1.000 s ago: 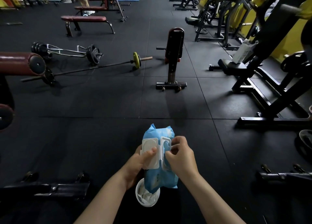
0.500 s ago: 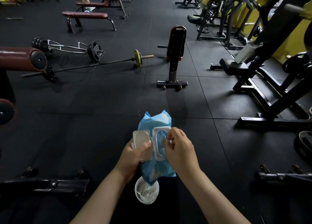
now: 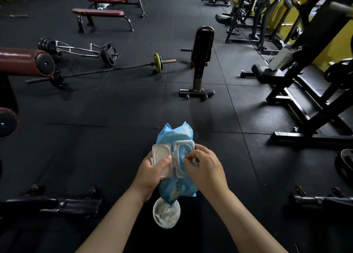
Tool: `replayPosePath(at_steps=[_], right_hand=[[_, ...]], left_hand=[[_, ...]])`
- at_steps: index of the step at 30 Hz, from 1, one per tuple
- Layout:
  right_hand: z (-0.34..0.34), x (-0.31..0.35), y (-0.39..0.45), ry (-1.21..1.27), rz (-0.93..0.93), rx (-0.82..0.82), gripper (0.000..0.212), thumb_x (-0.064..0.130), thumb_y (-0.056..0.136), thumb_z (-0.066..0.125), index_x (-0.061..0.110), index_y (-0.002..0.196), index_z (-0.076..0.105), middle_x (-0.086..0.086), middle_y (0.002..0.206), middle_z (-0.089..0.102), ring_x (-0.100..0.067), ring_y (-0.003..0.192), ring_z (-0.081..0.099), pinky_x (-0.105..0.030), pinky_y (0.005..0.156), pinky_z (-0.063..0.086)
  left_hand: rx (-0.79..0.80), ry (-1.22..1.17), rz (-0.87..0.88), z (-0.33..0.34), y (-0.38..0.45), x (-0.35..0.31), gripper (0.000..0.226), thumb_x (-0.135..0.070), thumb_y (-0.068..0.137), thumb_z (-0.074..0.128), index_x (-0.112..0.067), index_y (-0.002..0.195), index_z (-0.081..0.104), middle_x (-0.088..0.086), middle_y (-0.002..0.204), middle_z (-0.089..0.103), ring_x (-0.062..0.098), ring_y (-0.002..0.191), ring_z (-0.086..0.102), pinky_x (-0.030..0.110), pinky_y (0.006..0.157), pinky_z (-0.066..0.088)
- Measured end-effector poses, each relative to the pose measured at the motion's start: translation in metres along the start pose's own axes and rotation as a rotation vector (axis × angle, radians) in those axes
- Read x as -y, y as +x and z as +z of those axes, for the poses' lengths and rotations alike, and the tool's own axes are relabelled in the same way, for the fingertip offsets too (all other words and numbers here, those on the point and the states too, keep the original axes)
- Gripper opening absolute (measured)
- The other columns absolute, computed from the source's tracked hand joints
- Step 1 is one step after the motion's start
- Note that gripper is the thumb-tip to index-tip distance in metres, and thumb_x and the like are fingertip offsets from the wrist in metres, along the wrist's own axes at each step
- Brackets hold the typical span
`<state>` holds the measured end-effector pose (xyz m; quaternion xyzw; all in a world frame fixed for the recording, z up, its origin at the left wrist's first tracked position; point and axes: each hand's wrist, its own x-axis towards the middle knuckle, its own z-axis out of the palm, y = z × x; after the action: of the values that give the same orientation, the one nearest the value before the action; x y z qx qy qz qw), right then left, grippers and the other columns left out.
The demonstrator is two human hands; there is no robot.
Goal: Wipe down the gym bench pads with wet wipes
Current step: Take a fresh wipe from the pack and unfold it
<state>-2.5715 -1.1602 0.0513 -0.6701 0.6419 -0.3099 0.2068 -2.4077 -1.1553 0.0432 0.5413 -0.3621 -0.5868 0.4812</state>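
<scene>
A blue pack of wet wipes (image 3: 176, 186) is held upright in front of me, its white flip lid (image 3: 161, 157) swung open to the left. My left hand (image 3: 150, 173) grips the pack, thumb lying on the open lid. My right hand (image 3: 205, 171) pinches at the wipe in the pack's oval opening (image 3: 183, 153). Below the pack sits a small white cup (image 3: 166, 214) with crumpled white wipes in it. A maroon flat bench (image 3: 99, 13) stands far back on the left. A maroon roller pad (image 3: 23, 62) juts in at the left edge.
Black rubber floor all round. A barbell with a yellow plate (image 3: 158, 63) and a trap bar (image 3: 76, 48) lie on the floor to the left. A padded black post on a stand (image 3: 201, 62) is ahead. Black machines (image 3: 305, 77) line the yellow wall on the right. Low black frames (image 3: 57, 203) flank me.
The pack and both hands sit slightly higher in view. My right fingers have shifted from the lid's edge into the opening and now pinch the wipe.
</scene>
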Motion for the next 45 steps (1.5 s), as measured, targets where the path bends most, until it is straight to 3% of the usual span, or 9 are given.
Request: replayPosePath(at_steps=[5,8,14,20,26,35,38,41,45], right_hand=[[0.002,0.002,0.005,0.092,0.056,0.041,0.012,0.027,0.089,0.068,0.018,0.082,0.071,0.025,0.105,0.057,-0.008,0.101,0.05,-0.011,0.076,0.037],[0.001,0.002,0.006,0.155,0.073,0.042,0.01,0.024,0.087,0.07,0.019,0.079,0.073,0.031,0.097,0.054,-0.011,0.099,0.054,-0.016,0.078,0.04],[0.008,-0.001,-0.001,0.116,0.019,-0.042,0.01,0.029,0.088,0.07,0.019,0.089,0.073,0.032,0.124,0.051,-0.002,0.108,0.048,-0.022,0.081,0.048],[0.005,-0.004,-0.002,0.161,0.03,-0.013,0.008,0.02,0.087,0.07,0.017,0.08,0.071,0.03,0.117,0.054,-0.006,0.103,0.047,-0.002,0.076,0.034],[0.008,-0.01,-0.005,0.167,-0.008,0.037,0.016,0.018,0.089,0.064,0.022,0.073,0.06,0.017,0.119,0.057,-0.011,0.109,0.044,-0.018,0.084,0.04],[0.002,-0.024,-0.012,0.283,-0.007,0.151,0.016,0.02,0.094,0.057,0.023,0.079,0.056,0.046,0.118,0.036,-0.005,0.122,0.042,-0.03,0.096,0.049],[0.004,-0.029,-0.014,0.25,-0.051,0.117,0.013,0.026,0.094,0.059,0.026,0.081,0.056,0.037,0.127,0.04,-0.004,0.124,0.04,-0.029,0.092,0.051],[0.006,-0.027,-0.016,0.12,-0.105,0.05,0.014,0.036,0.09,0.066,0.024,0.084,0.062,0.023,0.132,0.047,-0.001,0.12,0.038,-0.014,0.084,0.044],[0.011,-0.024,-0.016,0.072,-0.146,-0.043,0.014,0.027,0.089,0.069,0.017,0.079,0.066,0.015,0.126,0.056,-0.008,0.115,0.043,-0.011,0.08,0.039]], left_hand=[[-0.007,0.024,0.006,0.001,0.001,-0.003,0.012,-0.014,0.094,0.064,-0.013,0.105,0.068,0.004,0.091,0.075,0.018,0.084,0.072,0.028,0.067,0.055],[-0.013,0.031,0.016,0.0,0.001,-0.003,0.013,-0.014,0.094,0.064,-0.015,0.106,0.068,0.003,0.091,0.075,0.017,0.084,0.072,0.026,0.067,0.055],[0.03,0.019,0.032,0.002,-0.002,-0.006,0.015,-0.014,0.094,0.064,-0.016,0.108,0.067,0.002,0.094,0.075,0.014,0.086,0.071,0.022,0.068,0.054],[0.054,0.028,0.028,0.003,-0.004,-0.003,0.018,-0.015,0.093,0.064,-0.015,0.111,0.066,0.004,0.099,0.074,0.017,0.091,0.071,0.024,0.071,0.055],[0.069,0.032,0.021,0.005,-0.005,0.001,0.019,-0.017,0.094,0.064,-0.017,0.112,0.066,0.004,0.1,0.074,0.018,0.093,0.071,0.028,0.074,0.056],[0.069,0.036,-0.006,0.001,-0.008,0.004,0.018,-0.015,0.094,0.064,-0.017,0.111,0.066,0.004,0.1,0.074,0.017,0.092,0.071,0.025,0.072,0.056],[0.057,0.042,-0.008,0.001,-0.008,0.006,0.018,-0.016,0.093,0.065,-0.018,0.112,0.066,0.004,0.099,0.074,0.017,0.092,0.071,0.026,0.072,0.056],[0.053,0.039,0.0,0.0,-0.009,0.007,0.018,-0.016,0.094,0.064,-0.019,0.112,0.066,0.004,0.1,0.074,0.018,0.092,0.071,0.027,0.073,0.056],[0.052,0.035,0.003,0.001,-0.01,0.008,0.017,-0.015,0.094,0.063,-0.018,0.111,0.066,0.003,0.097,0.074,0.015,0.089,0.071,0.024,0.069,0.055]])
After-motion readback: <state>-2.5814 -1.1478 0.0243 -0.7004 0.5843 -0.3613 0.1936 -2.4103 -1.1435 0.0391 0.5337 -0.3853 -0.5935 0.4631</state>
